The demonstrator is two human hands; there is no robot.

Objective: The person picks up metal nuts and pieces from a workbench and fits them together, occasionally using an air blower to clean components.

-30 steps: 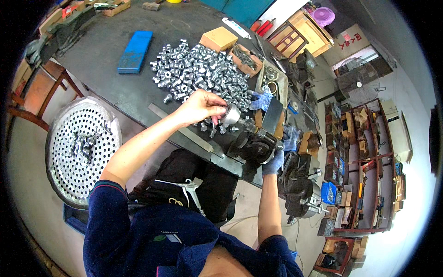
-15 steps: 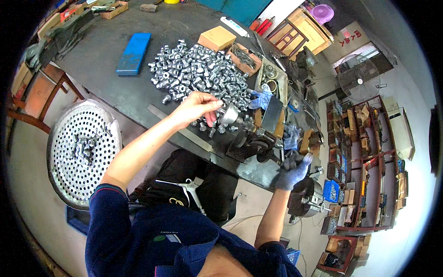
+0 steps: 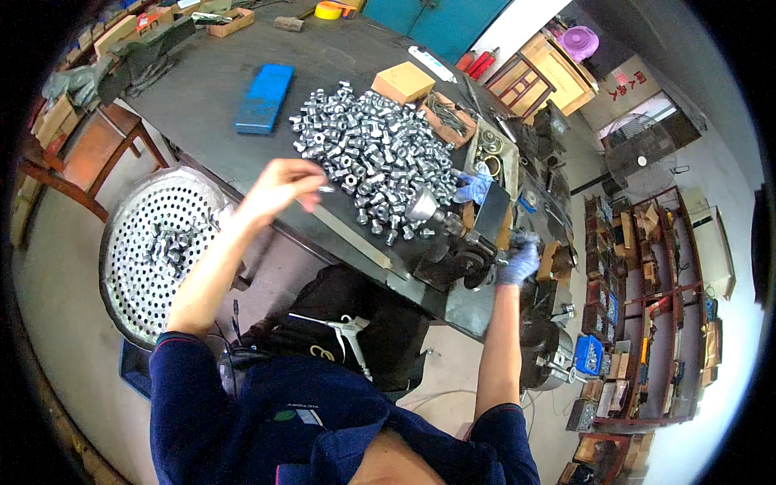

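My bare left hand (image 3: 280, 190) is raised over the near edge of the bench, thumb and fingers pinched on a small shiny metal fitting (image 3: 326, 188). Hex-shaped metal fittings (image 3: 372, 145) lie in a large heap just beyond it. To the right of the heap, a bench-mounted spindle tool (image 3: 461, 246) points a silver cone-shaped head (image 3: 421, 205) toward the fittings. My right hand (image 3: 521, 260), in a grey-blue glove, is closed at the right end of this tool. Motion smears its fingers, and what they grip is hidden.
A round perforated metal tray (image 3: 129, 267) with some fittings stands at the left. A blue block (image 3: 265, 99), a yellow box (image 3: 403, 82) and a blue glove (image 3: 474, 187) lie on the bench (image 3: 218, 73). An air gun (image 3: 347, 331) rests on my lap.
My left hand has moved left, away from the cone-shaped head, with a small fitting in its fingers. My right hand has moved up at the tool's right end. The view has shifted slightly.
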